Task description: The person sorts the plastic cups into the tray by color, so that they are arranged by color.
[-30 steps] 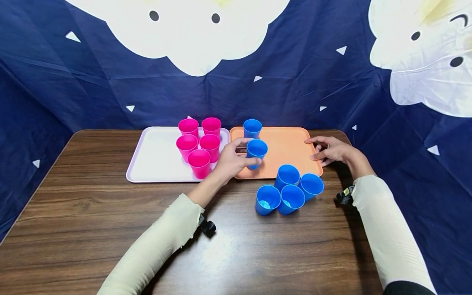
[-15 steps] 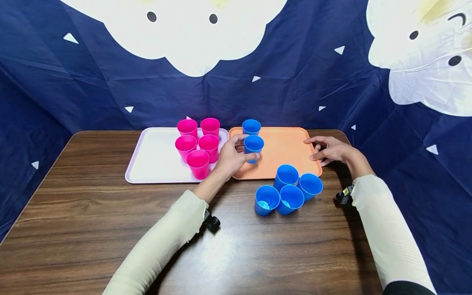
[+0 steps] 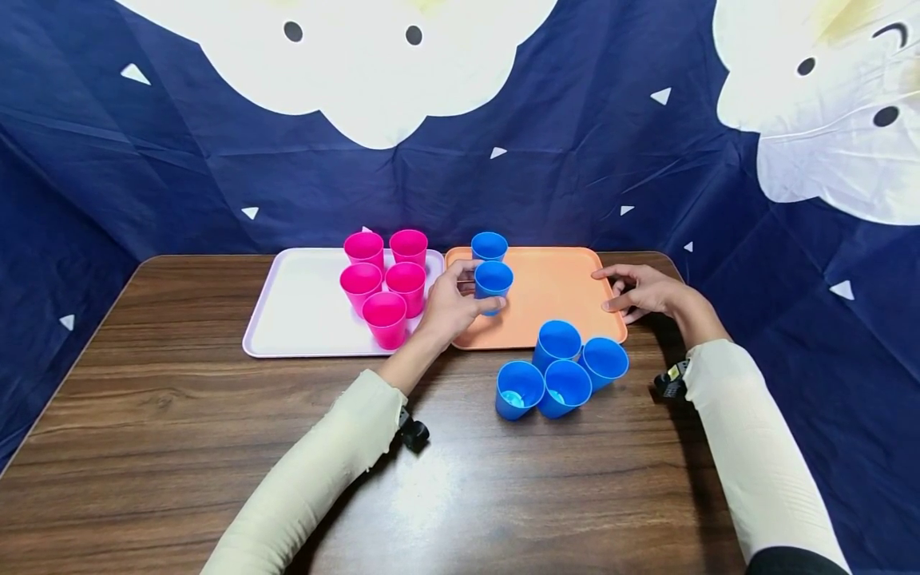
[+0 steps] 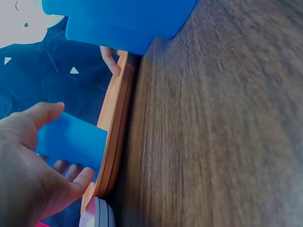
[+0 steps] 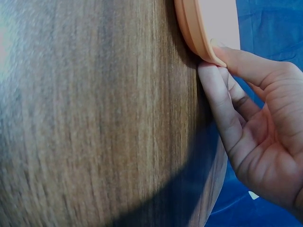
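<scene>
My left hand (image 3: 447,307) holds an upright blue cup (image 3: 493,279) at the left part of the orange tray (image 3: 564,291). In the left wrist view its thumb lies along one side of that cup (image 4: 75,139) and the fingers curl at the other. Just behind it stands another blue cup (image 3: 489,242), partly hidden. At the tray's right end, my right hand (image 3: 650,290) pinches the rim. The right wrist view has the thumb on top of the orange tray (image 5: 196,33) edge and the fingers beneath.
Several blue cups (image 3: 558,343) stand grouped on the wooden table (image 3: 431,495) before the orange tray. To the left, a white tray (image 3: 302,303) carries several pink cups (image 3: 385,319) at its right side. A dark blue curtain (image 3: 460,188) hangs behind.
My left hand has moved the blue cup back, close to the rear blue cup, and has stayed nearly still over the last half second. The right hand keeps its place on the tray rim.
</scene>
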Demonstrator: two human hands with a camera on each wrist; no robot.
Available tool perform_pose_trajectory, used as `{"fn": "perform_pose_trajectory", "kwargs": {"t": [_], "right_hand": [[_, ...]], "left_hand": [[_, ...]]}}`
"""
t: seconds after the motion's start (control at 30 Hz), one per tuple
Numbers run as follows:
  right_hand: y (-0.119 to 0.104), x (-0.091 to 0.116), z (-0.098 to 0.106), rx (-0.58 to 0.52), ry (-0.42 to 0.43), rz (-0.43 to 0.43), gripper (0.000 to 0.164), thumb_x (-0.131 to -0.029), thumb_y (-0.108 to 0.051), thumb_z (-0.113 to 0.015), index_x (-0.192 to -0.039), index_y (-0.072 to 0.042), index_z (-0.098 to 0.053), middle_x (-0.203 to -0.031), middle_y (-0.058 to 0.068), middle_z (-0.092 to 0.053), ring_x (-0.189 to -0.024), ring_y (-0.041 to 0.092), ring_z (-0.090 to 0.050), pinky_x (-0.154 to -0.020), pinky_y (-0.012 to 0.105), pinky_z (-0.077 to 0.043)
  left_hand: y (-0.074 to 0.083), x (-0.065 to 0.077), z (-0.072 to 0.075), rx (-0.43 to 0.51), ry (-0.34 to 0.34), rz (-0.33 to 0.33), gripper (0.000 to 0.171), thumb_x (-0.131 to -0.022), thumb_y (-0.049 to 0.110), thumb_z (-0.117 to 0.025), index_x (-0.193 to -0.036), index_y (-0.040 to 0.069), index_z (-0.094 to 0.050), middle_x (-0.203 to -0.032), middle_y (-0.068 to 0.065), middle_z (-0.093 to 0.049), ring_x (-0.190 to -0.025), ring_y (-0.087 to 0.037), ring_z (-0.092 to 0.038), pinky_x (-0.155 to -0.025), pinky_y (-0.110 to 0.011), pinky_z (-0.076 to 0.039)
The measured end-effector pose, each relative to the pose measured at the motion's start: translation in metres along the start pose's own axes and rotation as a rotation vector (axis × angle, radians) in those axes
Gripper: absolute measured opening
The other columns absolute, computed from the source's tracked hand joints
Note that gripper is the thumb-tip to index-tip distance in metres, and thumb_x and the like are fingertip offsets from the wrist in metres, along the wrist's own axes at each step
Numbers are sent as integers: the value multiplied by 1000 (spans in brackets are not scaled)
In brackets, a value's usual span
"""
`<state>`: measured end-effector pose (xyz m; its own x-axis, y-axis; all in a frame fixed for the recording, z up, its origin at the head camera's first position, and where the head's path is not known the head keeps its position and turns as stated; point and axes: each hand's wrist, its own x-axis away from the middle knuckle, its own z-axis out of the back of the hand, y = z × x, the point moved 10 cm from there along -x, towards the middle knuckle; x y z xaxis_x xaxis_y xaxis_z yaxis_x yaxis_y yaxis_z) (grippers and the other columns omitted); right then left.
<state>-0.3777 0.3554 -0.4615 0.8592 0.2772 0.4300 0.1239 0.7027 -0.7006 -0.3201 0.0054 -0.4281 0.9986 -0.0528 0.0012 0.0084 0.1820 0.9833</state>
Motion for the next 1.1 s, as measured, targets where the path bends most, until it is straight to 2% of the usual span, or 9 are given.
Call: {"fn": "perform_pose_trajectory", "kwargs": {"t": [0.23, 0.53, 0.8, 1.1], "right_hand": [[0, -1, 0, 0, 6, -3, 79, -103, -3, -80, -171, -4, -41, -98, 1, -46, -79, 13, -59, -69, 30, -68], [-1, 0, 0, 3, 12, -4, 78, -102, -2, -81, -170, -4, -42, -98, 2, -47, -79, 14, -60, -68, 30, -68], [1, 0, 0, 6, 14, -5, 79, -102, -2, -82, -170, -5, -43, -98, 2, -47, -77, 13, -60, -67, 30, -67], [1, -1, 1, 5, 10, -1, 80, -102, -4, -82, -171, -4, -42, -98, 1, -48, -76, 12, -62, -68, 30, -68]], "left_hand": [[-4, 4, 0, -58, -34, 34, 85, -85, 14, -100, -158, 14, -55, -147, -17, -68, -135, -38, -68, -118, -52, -57], [1, 16, 6, -79, -63, 18, 90, -83, 14, -101, -159, 13, -53, -140, -16, -66, -130, -36, -66, -116, -49, -56], [-3, 30, 8, -80, -136, 42, 96, -84, 21, -101, -163, 13, -48, -142, -18, -62, -128, -34, -62, -112, -48, -56], [-5, 48, 10, -147, -185, 46, 96, -84, 25, -101, -164, 15, -48, -143, -19, -65, -130, -32, -66, -118, -48, -58]]}}
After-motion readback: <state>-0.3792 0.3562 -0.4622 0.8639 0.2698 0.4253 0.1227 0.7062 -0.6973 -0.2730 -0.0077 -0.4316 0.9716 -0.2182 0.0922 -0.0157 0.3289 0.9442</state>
